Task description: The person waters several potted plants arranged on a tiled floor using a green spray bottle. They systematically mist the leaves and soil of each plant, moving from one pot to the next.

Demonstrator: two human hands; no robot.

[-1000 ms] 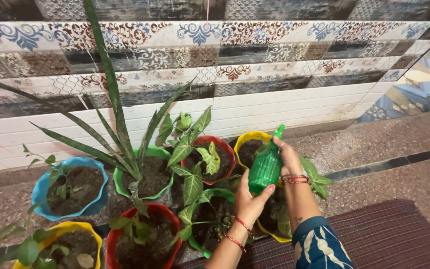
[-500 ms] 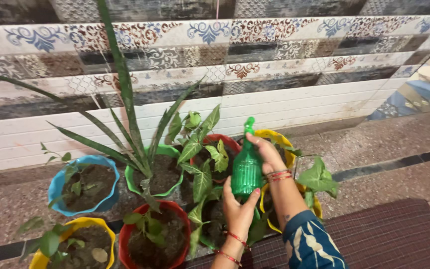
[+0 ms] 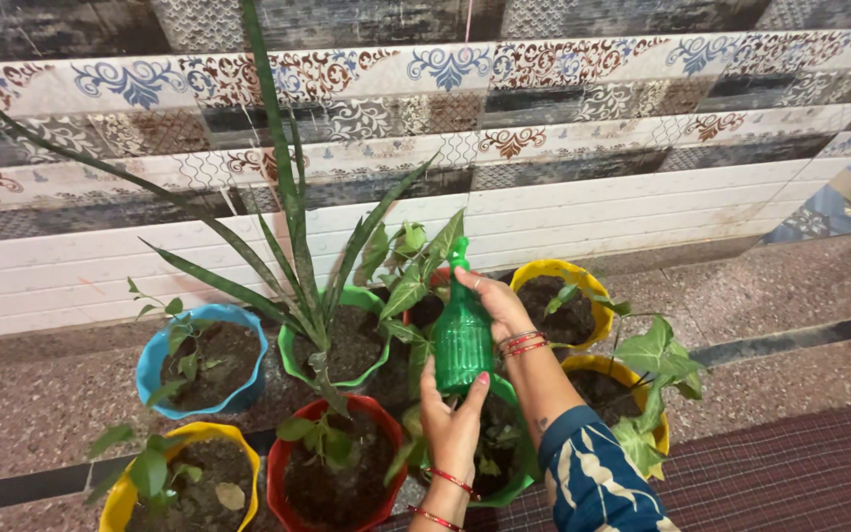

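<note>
Both of my hands hold a green plastic spray bottle (image 3: 462, 345) upright over a group of potted plants. My left hand (image 3: 451, 419) cups its base from below. My right hand (image 3: 497, 303) grips the neck, with fingers at the spray head. The bottle hangs above a broad-leafed plant (image 3: 412, 286) and a green pot (image 3: 516, 471) under my wrists. The red pot behind the bottle is mostly hidden.
A tall sword-leafed plant stands in a green pot (image 3: 297, 360). Around it sit a blue pot (image 3: 156, 363), a red pot (image 3: 280, 475), and yellow pots (image 3: 122, 496) (image 3: 583, 279) (image 3: 650, 392). A patterned tile wall (image 3: 544, 148) rises behind. A dark woven mat (image 3: 770, 473) lies lower right.
My hands and the spray bottle have shifted left, from over the back yellow pot to over the broad-leafed plant in the middle. The bottle has turned more upright.
</note>
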